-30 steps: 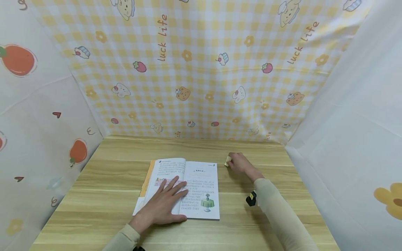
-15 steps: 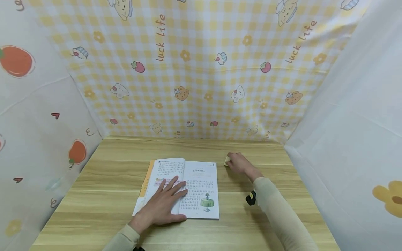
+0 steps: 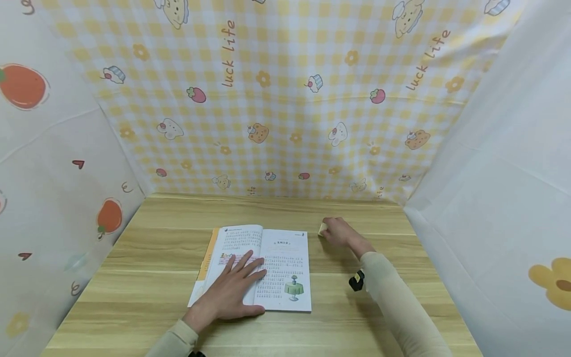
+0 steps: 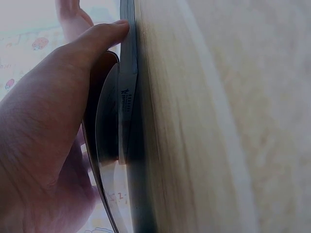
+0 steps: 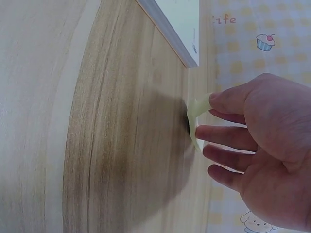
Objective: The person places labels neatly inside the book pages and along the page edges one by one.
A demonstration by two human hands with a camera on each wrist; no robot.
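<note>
We count one left hand [image 3: 229, 293], one right hand [image 3: 339, 232], two sleeves [image 3: 401, 302], two black wrist pieces [image 3: 356, 281], one open book [image 3: 285, 265], one small pale-yellow item [image 3: 321, 229], one wooden table [image 3: 134, 267], one yellow-checked backdrop [image 3: 285, 109], two white side sheets [image 3: 513, 198].

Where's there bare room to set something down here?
The wooden table is bare left of the open book, between the book and the checked backdrop, and between the book and the right sleeve. It's crowded on the book, where the left hand lies, and off its far right corner, where the right hand holds a pale yellow piece.
</note>
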